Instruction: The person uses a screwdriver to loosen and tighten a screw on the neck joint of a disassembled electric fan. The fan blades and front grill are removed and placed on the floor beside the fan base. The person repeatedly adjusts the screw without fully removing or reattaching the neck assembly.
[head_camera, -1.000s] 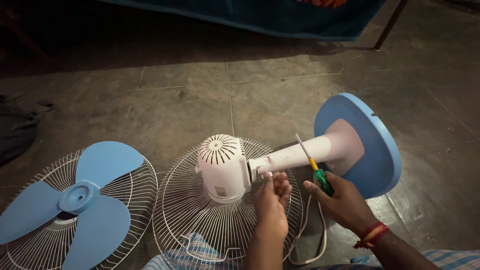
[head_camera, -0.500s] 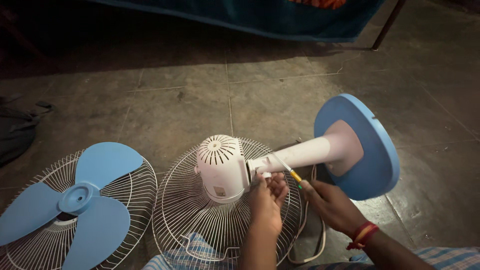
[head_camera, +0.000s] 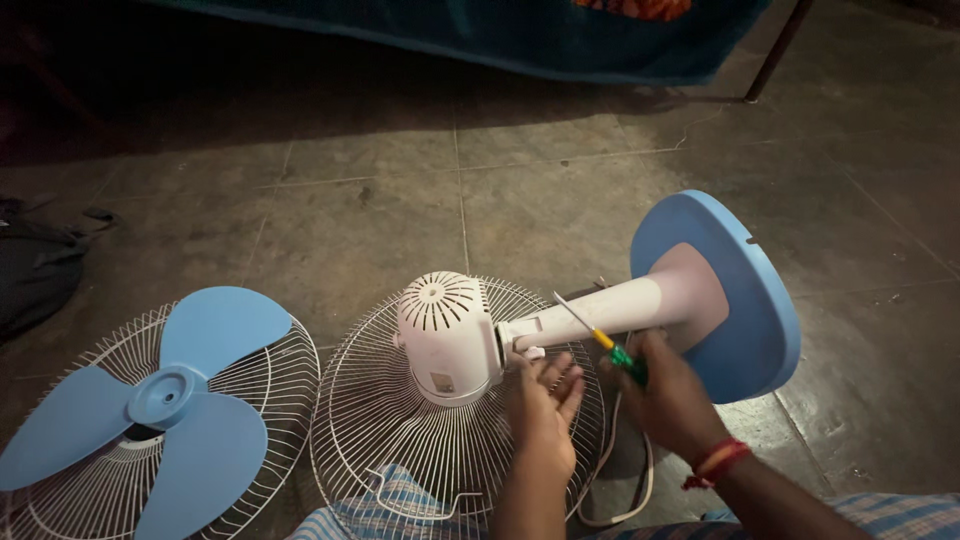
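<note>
Blue fan blade (head_camera: 150, 400) on wire grille (head_camera: 270, 345), white cord (head_camera: 615, 480) beside right hand (head_camera: 665, 395)

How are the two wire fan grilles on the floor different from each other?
The left white wire grille holds a loose blue three-blade fan blade; the middle white wire grille lies under the white fan motor housing. The left one is cut off by the picture's edge; the middle one is partly hidden by the left hand. Both are round, white and lie flat.
</note>
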